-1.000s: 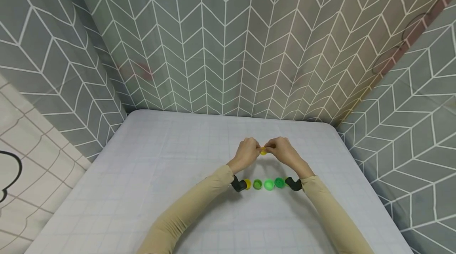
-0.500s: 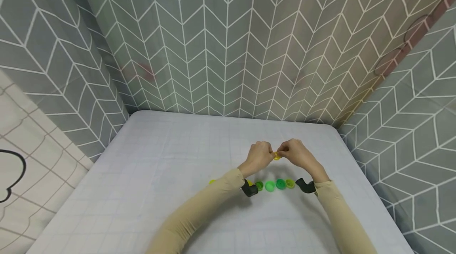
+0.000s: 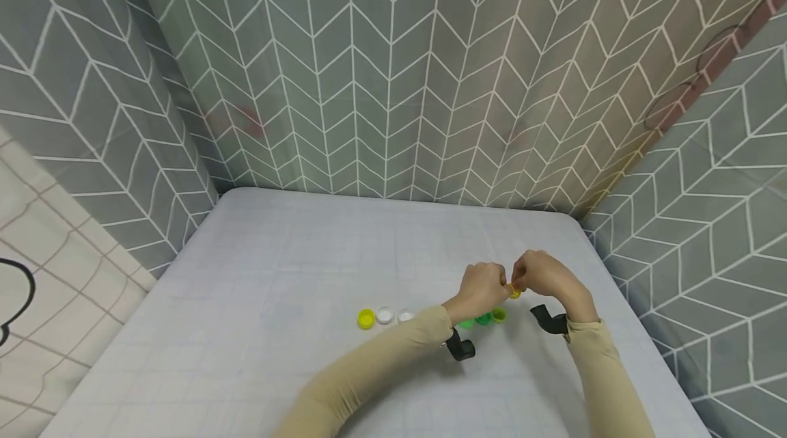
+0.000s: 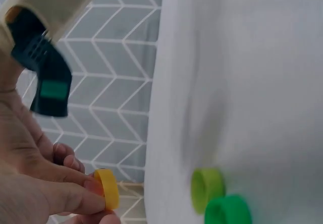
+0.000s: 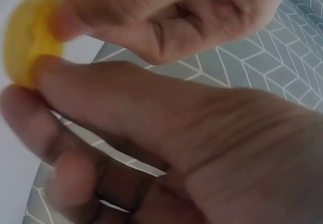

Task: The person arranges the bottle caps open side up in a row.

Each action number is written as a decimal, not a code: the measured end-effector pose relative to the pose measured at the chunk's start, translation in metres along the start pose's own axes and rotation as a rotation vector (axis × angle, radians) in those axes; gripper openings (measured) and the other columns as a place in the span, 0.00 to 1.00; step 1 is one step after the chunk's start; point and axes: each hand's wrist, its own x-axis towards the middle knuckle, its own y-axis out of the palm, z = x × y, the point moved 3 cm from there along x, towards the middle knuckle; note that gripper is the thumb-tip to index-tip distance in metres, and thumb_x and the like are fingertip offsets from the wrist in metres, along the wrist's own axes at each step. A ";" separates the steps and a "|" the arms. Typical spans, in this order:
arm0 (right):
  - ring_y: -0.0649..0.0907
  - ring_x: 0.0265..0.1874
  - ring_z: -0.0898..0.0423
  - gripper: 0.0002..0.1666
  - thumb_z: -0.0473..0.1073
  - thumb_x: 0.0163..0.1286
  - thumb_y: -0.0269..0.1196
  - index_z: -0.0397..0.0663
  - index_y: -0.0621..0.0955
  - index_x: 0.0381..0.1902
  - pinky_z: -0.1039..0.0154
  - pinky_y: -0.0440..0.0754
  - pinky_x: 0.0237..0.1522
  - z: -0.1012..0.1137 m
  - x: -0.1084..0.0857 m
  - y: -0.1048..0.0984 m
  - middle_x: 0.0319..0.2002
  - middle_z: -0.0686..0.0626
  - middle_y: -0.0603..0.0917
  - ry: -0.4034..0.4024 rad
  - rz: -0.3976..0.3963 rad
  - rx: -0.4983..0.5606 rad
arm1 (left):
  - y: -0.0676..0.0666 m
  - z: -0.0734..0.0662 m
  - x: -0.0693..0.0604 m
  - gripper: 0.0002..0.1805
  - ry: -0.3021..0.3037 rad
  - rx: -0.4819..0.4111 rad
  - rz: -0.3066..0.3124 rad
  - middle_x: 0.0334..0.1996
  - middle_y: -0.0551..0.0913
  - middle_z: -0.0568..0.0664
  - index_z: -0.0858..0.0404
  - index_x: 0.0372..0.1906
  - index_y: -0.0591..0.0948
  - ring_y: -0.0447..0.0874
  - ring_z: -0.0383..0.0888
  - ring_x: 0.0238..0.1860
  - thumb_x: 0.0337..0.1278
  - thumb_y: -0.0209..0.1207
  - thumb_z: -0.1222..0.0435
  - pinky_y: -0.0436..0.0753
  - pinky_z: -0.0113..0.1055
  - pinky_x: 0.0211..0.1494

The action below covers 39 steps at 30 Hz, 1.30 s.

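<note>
A yellow-orange bottle cap [image 3: 515, 292] is held just off the table between the two hands. My left hand [image 3: 482, 288] pinches its left side with the fingertips. From the right, my right hand [image 3: 547, 274] pinches the same cap with thumb and finger. Close up in the right wrist view, fingertips of both hands touch the yellow cap [image 5: 28, 42], slightly blurred. Below the hands, a row of caps lies on the table, with a lime-green cap [image 3: 499, 315] nearest and a teal-green cap [image 3: 483, 319] beside it. The left forearm hides part of the row.
The row's left part shows a yellow cap [image 3: 365, 318] and two white caps [image 3: 384, 315]. A lighter green cap [image 3: 467, 324] is partly covered. Under everything lies a white table cover [image 3: 295, 267], with patterned curtains [image 3: 393, 83] around it. Black mounts [image 3: 550, 320] sit on both wrists.
Both hands have moved right and somewhat nearer the person, still pinching the yellow-orange cap. The yellow and white caps on the left have come into view.
</note>
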 end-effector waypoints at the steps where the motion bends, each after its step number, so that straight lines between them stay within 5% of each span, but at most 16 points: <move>1: 0.77 0.26 0.55 0.04 0.32 0.58 0.65 0.43 0.84 0.24 0.59 0.76 0.31 -0.002 -0.001 0.001 0.26 0.50 0.84 0.013 0.019 -0.001 | 0.002 -0.002 -0.001 0.14 0.006 0.008 0.001 0.13 0.77 0.36 0.54 0.17 0.79 0.68 0.31 0.17 0.56 0.64 0.58 0.65 0.24 0.30; 14: 0.70 0.17 0.60 0.07 0.26 0.43 0.64 0.42 0.82 0.16 0.68 0.65 0.21 -0.024 0.009 0.023 0.15 0.54 0.77 0.035 0.156 0.005 | 0.038 -0.009 -0.001 0.24 0.041 0.160 -0.023 0.15 0.72 0.37 0.49 0.07 0.76 0.67 0.36 0.21 0.51 0.65 0.45 0.64 0.29 0.29; 29: 0.73 0.20 0.58 0.07 0.26 0.45 0.63 0.42 0.80 0.19 0.67 0.69 0.24 -0.035 0.024 0.039 0.18 0.53 0.79 0.062 0.211 -0.002 | 0.053 0.001 0.001 0.22 -0.023 0.198 0.005 0.16 0.73 0.37 0.49 0.08 0.76 0.66 0.37 0.22 0.52 0.65 0.49 0.59 0.31 0.32; 39: 0.73 0.22 0.58 0.06 0.27 0.48 0.64 0.41 0.80 0.22 0.66 0.69 0.26 -0.036 0.028 0.044 0.20 0.52 0.78 0.115 0.233 -0.016 | 0.056 0.004 0.003 0.19 -0.015 0.190 0.004 0.15 0.73 0.38 0.49 0.09 0.76 0.66 0.37 0.22 0.51 0.64 0.57 0.60 0.31 0.31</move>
